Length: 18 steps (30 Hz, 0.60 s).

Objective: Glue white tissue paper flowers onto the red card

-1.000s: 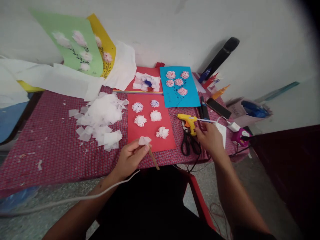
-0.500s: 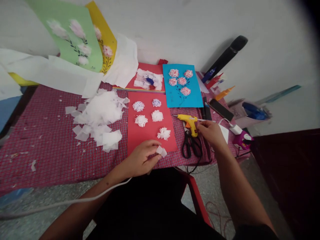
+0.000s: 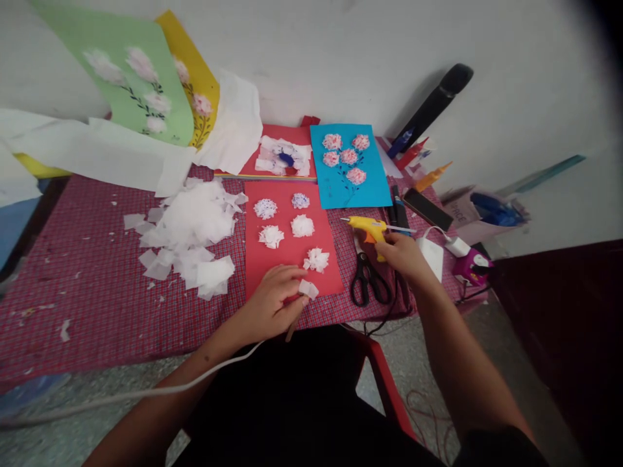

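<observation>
My left hand [image 3: 273, 301] is closed on a thin brown stick [image 3: 291, 333], over the lower edge of a red paper sheet [image 3: 292, 256]. A small white tissue square [image 3: 308, 289] sits at the stick's upper end, by my fingertips. Several tissue pompom flowers are on the sheet, and the nearest, a white tissue flower [image 3: 317, 259], lies just above my left hand. To the right, my right hand [image 3: 403, 255] is wrapped round the handle of a yellow glue gun [image 3: 368, 228], whose nozzle points left. Black-handled scissors [image 3: 370, 284] lie below the gun.
Left of the red sheet lies a heap of white tissue squares [image 3: 195, 220]. A blue sheet with pink flowers [image 3: 382, 188] is behind. At the right are a phone [image 3: 428, 209], a white adapter [image 3: 431, 256] and glue bottles. A white cable [image 3: 195, 383] crosses my left forearm.
My right hand has closed round the glue gun's handle and the gun is tilted slightly. My left hand has shifted a little, and the brown stick shows more below it.
</observation>
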Available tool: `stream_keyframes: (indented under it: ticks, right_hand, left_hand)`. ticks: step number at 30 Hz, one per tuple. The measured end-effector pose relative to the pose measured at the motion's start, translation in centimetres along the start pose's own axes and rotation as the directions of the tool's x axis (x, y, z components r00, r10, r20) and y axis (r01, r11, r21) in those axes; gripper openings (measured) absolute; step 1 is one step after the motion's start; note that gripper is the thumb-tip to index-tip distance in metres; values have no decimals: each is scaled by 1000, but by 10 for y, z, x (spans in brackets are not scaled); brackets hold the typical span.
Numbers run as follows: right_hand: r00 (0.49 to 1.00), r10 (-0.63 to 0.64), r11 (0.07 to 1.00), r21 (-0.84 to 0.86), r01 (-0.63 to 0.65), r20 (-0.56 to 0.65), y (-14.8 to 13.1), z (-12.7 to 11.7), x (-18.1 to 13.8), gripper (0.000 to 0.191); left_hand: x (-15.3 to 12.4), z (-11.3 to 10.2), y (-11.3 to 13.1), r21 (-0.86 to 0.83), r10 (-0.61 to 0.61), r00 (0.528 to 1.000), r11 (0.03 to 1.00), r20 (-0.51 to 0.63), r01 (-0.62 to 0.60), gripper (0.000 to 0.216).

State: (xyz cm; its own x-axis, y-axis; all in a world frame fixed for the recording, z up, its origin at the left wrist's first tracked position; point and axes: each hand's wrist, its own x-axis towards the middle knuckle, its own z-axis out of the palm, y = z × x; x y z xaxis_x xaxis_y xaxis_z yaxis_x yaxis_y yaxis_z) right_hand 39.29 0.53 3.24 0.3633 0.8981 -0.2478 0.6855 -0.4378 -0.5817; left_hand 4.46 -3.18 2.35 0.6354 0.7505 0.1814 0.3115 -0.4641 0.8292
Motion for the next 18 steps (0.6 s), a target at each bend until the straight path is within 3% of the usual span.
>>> stream_keyframes:
  ticks: [3,5,10,15,18]
  right_hand:
    - [998,-18,884,468,-12,61,-1,-4,-8,22]
    - [982,-74,768,639,-54,171,-6,-9,-16,26]
    - [921,-176,725,679,-118,347,-32,-21,-32,35]
    - [879,-322,761,648,21,351,-51,-23,-34,22]
    - [871,-328,743,669,-2,367,-57,-19,-33,17]
  left_hand:
    - [0,1,-1,45,0,1000,999,-12,1,20]
    - [1,2,-2,78,13,1000,997,-19,-12,20]
    - [1,6,-6,111,32,999,993,18,-34,19]
    - [-2,6,-7,87,58,998,994,38,-61,19]
    - [-3,3,-6,64,42,999,997,33,-44,21]
